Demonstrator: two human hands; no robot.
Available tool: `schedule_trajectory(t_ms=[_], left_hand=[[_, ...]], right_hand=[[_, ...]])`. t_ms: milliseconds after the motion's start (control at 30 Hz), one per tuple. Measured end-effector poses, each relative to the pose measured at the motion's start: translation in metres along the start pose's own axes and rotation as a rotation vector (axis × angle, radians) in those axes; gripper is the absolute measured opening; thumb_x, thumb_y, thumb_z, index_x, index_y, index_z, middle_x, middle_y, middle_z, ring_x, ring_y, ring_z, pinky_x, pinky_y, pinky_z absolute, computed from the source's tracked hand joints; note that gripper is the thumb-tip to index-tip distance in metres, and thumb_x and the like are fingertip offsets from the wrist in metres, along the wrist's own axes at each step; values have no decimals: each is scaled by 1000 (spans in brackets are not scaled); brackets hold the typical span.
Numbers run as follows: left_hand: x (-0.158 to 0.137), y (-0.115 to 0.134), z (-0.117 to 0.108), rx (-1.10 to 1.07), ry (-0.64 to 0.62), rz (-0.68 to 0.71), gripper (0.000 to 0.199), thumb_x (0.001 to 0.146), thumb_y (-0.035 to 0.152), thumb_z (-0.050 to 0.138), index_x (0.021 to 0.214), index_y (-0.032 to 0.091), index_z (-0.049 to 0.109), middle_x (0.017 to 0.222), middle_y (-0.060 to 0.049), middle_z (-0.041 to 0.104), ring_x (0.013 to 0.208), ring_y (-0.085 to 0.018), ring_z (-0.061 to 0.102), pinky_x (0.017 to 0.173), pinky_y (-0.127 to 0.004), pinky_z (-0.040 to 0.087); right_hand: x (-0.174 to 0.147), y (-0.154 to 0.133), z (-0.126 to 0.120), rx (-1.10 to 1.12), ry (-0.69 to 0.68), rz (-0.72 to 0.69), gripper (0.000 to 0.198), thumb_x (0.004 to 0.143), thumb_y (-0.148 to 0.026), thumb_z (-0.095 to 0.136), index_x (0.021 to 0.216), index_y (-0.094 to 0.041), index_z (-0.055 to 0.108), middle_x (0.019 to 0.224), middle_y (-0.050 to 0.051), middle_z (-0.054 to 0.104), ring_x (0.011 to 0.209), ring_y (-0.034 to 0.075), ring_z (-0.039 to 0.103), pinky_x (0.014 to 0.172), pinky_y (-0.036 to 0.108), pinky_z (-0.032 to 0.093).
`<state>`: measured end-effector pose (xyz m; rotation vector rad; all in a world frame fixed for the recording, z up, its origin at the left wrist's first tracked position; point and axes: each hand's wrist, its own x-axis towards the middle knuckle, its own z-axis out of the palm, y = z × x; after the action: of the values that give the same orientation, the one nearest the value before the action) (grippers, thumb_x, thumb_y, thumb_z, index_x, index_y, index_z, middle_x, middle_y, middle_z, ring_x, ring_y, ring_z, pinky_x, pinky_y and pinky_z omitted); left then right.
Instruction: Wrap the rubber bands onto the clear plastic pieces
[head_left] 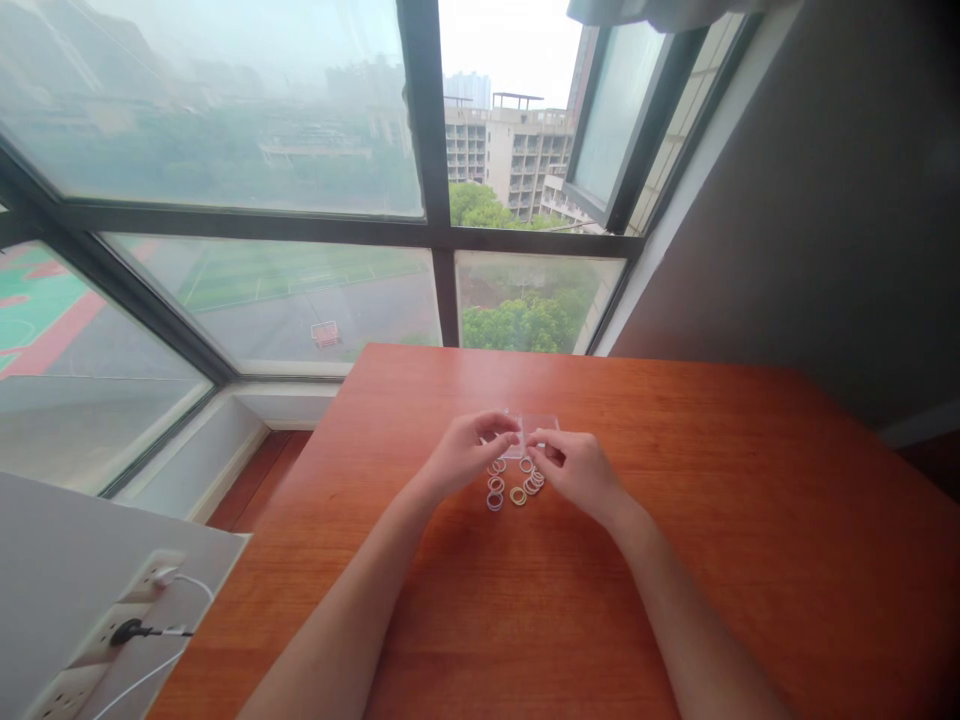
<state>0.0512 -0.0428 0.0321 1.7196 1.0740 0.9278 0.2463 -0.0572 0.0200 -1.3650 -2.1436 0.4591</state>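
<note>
A clear plastic box lies on the table beneath my fingers, looking divided or hinged near its middle. My left hand is over its left part, fingers curved and thumb apart from them, with nothing visible between. At the right part, my right hand has thumb and index finger pinched together; whatever is between them is too small to make out. Closer to me lie several small rings: a column of pale ones on the left, overlapping whitish ones by my right hand, and a yellowish pair between.
The reddish-brown wooden table extends widely to the right. Dark-framed windows stand beyond its far edge, one pane open. At the lower left, a white wall carries sockets with plugged-in cables near the table's edge.
</note>
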Motion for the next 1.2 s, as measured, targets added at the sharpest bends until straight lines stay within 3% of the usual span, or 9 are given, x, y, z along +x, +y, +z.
schedule_trajectory(t_ms=[100,267,533,633,733,800,900,1000,1200], left_hand=[[2,-3,-7,70,102,-11,19,81,29,59,89,15,69,83,-5,70,71,-14,60,60,-21,44],[3,-9,-17,139,204,-24,18,81,28,59,87,15,69,80,-5,70,70,-14,59,59,-21,43],[4,-8,-15,154,215,-19,18,80,28,58,86,15,69,80,-5,69,68,-13,58,57,-21,43],[4,-7,-14,156,218,-19,18,80,28,59,85,15,69,79,-5,69,67,-13,58,57,-21,43],[3,-6,-11,125,192,-17,18,80,29,60,86,14,69,78,-5,69,68,-14,59,58,-21,43],[2,-4,-8,82,136,-3,19,81,29,59,88,14,69,80,-6,69,69,-14,59,59,-21,44],[0,1,-1,13,12,25,21,82,29,59,93,14,69,83,-6,68,69,-13,59,59,-21,45],[-1,5,5,-26,-57,31,22,82,31,60,94,14,69,83,-5,67,65,-11,57,57,-20,44],[0,4,9,-86,-14,20,23,81,35,61,83,13,67,75,-4,64,64,-11,55,57,-21,43]], right_hand=[[-1,-3,-5,-173,-195,14,18,87,-32,54,89,-25,71,67,-1,66,64,13,59,60,22,35],[-1,-19,0,-439,-346,88,21,88,-32,50,92,-24,69,88,5,71,82,20,65,66,26,39],[-2,-23,11,-511,-316,151,22,88,-24,45,86,-19,67,83,9,70,75,21,65,62,27,39],[-1,-17,7,-300,-238,170,14,82,-24,53,82,-22,67,74,3,68,68,17,61,60,24,36],[0,-11,2,145,-139,180,10,79,-25,56,78,-19,65,56,-3,55,53,10,49,55,22,34],[1,-9,0,466,-87,216,15,80,-31,58,77,-17,63,50,-6,45,47,8,38,50,21,30],[3,-7,-1,810,-69,311,26,78,-42,62,80,-16,62,53,-6,42,48,7,32,46,21,24],[4,-7,-1,992,-80,368,30,74,-44,66,80,-15,61,57,-5,47,49,5,31,46,20,22],[4,-10,0,1087,-94,399,32,71,-45,69,80,-15,60,54,-7,43,46,5,29,44,20,21]])
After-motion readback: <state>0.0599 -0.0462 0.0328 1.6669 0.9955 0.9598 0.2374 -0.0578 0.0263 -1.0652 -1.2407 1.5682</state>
